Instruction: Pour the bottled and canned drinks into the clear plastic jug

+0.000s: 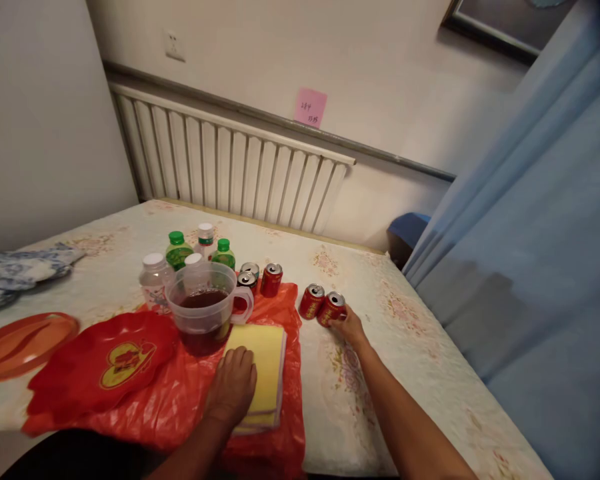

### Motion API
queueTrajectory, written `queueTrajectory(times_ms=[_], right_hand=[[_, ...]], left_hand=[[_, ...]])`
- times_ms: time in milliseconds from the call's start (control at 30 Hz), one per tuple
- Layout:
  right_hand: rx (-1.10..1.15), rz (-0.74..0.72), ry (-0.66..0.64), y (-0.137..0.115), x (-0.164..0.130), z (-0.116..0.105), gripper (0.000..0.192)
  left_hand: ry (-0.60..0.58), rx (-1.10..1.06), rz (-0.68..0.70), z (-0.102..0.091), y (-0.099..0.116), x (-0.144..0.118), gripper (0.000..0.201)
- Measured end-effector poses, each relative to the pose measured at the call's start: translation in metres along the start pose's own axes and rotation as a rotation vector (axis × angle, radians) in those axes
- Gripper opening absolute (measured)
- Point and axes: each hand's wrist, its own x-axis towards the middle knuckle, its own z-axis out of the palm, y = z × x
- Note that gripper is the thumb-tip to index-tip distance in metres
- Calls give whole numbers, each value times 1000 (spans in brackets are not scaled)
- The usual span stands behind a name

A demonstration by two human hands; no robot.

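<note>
the right hand [349, 327] grasps a red aluminium drink can [331, 308] at two o'clock from the clear plastic jug of dark liquid [203, 313], touching a second red can [312, 301], while the left hand [233, 387] rests flat and unclenched on the folded yellow cloth [263, 363] atop the red plastic bag [180, 400].

cans [272, 279]: 5 | bottles [178, 250]: 5 | pitcher [205, 307]: 1 | yellow cloths [264, 363]: 1 stack | red bags [105, 363]: 2 | hands [233, 387]: 2

Jug [206, 307] behind cloth [263, 360], bottles [180, 257] behind jug, 2 cans [323, 305] right
</note>
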Motion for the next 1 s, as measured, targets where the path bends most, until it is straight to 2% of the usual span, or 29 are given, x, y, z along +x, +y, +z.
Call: queueTrajectory(times_ms=[133, 267, 467, 1000], right_hand=[[33, 58, 26, 14, -9, 24, 50], [5, 97, 77, 25, -9, 34, 44], [-56, 102, 111, 32, -10, 36, 45], [-142, 111, 116, 25, -12, 35, 51]], left_hand=[[2, -9, 7, -2, 1, -1, 17], [-6, 5, 6, -3, 1, 0, 17], [-8, 3, 0, -2, 1, 0, 18], [6, 7, 10, -5, 2, 0, 18]])
